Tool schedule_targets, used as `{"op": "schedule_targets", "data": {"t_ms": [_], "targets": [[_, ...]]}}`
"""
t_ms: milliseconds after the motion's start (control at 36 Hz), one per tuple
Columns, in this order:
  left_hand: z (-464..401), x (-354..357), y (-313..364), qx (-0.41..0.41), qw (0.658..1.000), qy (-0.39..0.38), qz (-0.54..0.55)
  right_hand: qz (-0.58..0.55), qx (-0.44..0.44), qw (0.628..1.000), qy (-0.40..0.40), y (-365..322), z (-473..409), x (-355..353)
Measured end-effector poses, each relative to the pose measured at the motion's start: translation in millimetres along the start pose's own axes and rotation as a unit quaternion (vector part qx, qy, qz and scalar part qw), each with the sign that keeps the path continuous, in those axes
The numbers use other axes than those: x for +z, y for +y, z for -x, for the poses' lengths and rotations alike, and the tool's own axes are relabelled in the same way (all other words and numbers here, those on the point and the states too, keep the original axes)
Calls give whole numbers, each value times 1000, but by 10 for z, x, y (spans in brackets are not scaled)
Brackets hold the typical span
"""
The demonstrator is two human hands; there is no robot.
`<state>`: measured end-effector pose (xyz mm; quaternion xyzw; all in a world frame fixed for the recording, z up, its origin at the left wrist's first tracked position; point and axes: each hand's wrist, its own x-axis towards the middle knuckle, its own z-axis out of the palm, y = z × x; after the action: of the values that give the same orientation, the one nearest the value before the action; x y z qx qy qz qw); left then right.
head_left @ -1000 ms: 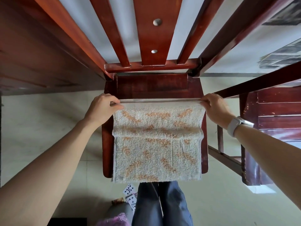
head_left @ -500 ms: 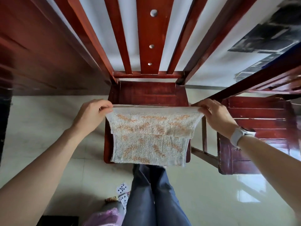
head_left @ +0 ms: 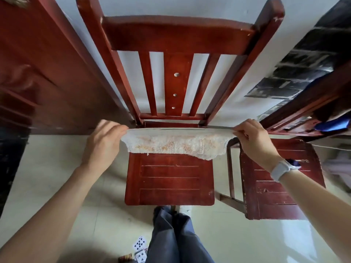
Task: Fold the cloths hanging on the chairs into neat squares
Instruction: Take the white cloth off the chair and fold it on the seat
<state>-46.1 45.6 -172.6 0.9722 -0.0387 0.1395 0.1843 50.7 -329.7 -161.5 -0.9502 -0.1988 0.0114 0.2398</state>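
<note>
A cream cloth with orange flecks (head_left: 176, 144) is stretched flat in the air above the back of a red wooden chair seat (head_left: 169, 179). My left hand (head_left: 103, 144) pinches its left end and my right hand (head_left: 254, 142) pinches its right end. The cloth hangs in a short doubled band, its lower edge ragged and sagging at the right. The chair's slatted backrest (head_left: 176, 35) rises behind it with nothing draped on it.
A second red chair (head_left: 281, 186) stands close on the right, with a blue cloth (head_left: 332, 124) on furniture behind it. A dark wooden panel (head_left: 38, 73) runs along the left. Playing cards (head_left: 139, 247) lie on the tiled floor by my legs (head_left: 176, 236).
Both hands have lifted the cloth off the seat and pulled it taut; it now shows as a much shorter band. The view has tilted up, showing the whole backrest.
</note>
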Motion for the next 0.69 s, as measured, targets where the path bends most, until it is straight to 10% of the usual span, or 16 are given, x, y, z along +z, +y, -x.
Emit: {"op": "schedule_targets", "data": {"t_ms": [694], "targets": [[-395, -383, 177, -104, 981, -32, 162, -61, 46, 997, -13, -239, -351, -564]]}}
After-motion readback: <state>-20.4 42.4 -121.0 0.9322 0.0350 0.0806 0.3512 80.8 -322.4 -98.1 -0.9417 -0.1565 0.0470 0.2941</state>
